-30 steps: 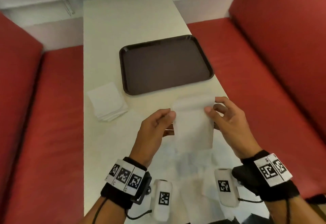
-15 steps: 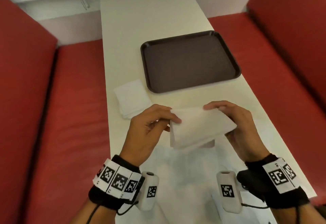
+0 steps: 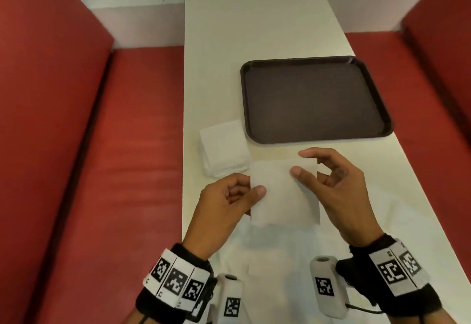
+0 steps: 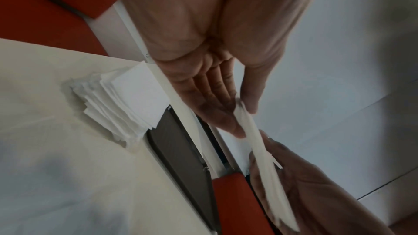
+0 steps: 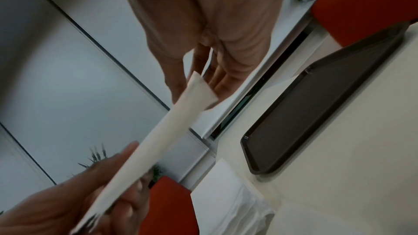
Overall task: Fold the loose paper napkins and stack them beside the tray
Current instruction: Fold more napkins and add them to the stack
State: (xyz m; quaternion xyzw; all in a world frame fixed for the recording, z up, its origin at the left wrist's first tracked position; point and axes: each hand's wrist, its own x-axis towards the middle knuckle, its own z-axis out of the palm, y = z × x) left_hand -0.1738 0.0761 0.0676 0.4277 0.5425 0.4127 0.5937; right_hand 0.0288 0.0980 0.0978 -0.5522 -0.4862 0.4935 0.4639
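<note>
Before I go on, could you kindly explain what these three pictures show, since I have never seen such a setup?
No machine here: a person wears one camera on the head and one on each wrist. The head view looks down at a pale table between red benches. On it lie a dark tray, nothing on it, and beside it a stack of folded napkins. Loose napkins lie nearest the person. The left hand and right hand pinch one folded napkin above the table. The wrist views show that napkin edge-on.
</note>
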